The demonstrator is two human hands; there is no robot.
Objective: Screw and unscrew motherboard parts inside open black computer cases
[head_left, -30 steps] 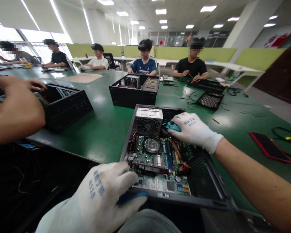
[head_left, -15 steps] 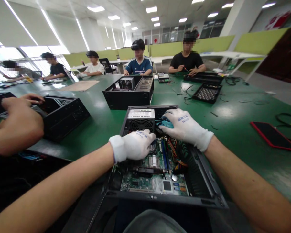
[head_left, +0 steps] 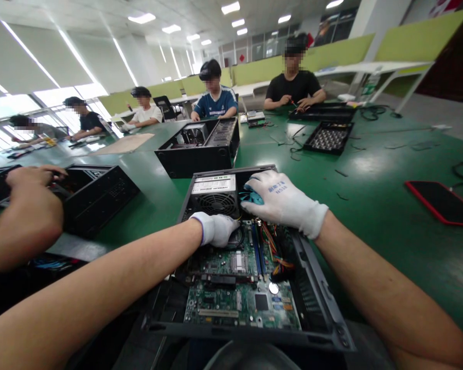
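Case (head_left: 324,303) under both hands. Left hand (head_left: 220,229) moved off its near rim into the interior, so both hands reach in now. Left fingers curled, tips hidden, grip unclear; right hand (head_left: 281,200) bent round something teal (head_left: 251,197), hold unclear. Boxy PSU (head_left: 215,185), round grille, just beyond left fingers; flat green board (head_left: 247,298) nearer.

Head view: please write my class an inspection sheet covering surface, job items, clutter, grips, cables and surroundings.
Surface: glossy green tabletop.
Job items: open black metal computer case holding a green circuit board and a boxy black power supply with white label.
Clutter: rectangular black panel with red edge; thin dark scraps.
Grips: left white-gloved hand over the board, fingertips unclear; right white-gloved hand closed around a mostly hidden teal part.
Cables: multicoloured wires in the case; looped black cable far right.
Surroundings: blue-shirted co-worker behind a second black case.
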